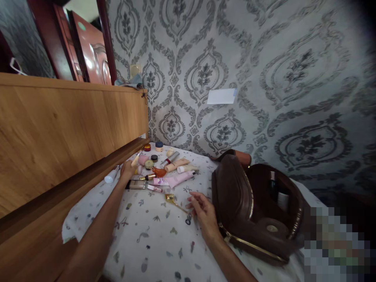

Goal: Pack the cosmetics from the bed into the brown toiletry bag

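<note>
My left hand (128, 170) reaches forward to a scatter of cosmetics (167, 168) on a white patterned bedsheet (152, 235); its fingers are closed round a thin brush-like stick (136, 158). My right hand (202, 211) rests on the sheet with fingers spread, holding nothing, beside an open brown cosmetic bag (252, 203). A gold item (172, 199) lies just left of the right hand. Tubes, small jars and bottles lie between the two hands. A dark bottle (273, 186) stands inside the bag.
A wooden headboard (67, 129) runs along the left, with a white cap-like object (111, 176) at its ledge. Patterned wallpaper (264, 78) fills the back, with a white paper (221, 96) stuck on it. A red door (91, 51) shows at the upper left.
</note>
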Demonstrator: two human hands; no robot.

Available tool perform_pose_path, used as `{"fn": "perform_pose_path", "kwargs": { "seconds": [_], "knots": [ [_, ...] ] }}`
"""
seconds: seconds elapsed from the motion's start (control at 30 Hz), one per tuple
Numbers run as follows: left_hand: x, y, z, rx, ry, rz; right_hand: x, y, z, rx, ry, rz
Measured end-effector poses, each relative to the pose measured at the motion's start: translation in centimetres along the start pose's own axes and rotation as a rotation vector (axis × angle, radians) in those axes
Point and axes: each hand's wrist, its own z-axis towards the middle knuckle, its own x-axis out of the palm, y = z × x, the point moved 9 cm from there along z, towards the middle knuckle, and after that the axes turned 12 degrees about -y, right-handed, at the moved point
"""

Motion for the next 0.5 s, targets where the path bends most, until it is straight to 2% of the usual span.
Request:
{"fn": "perform_pose_path", "kwargs": {
  "seconds": [0.27,0.5],
  "knots": [
    [0.3,-1.2,-1.9,0.05,0.0,0.244,0.0,-0.2,0.1,-0.002,0.004,-0.002],
    [0.6,-1.3,-1.6,0.061,0.041,0.237,0.1,-0.3,0.1,0.003,0.019,-0.003]
  ]
}}
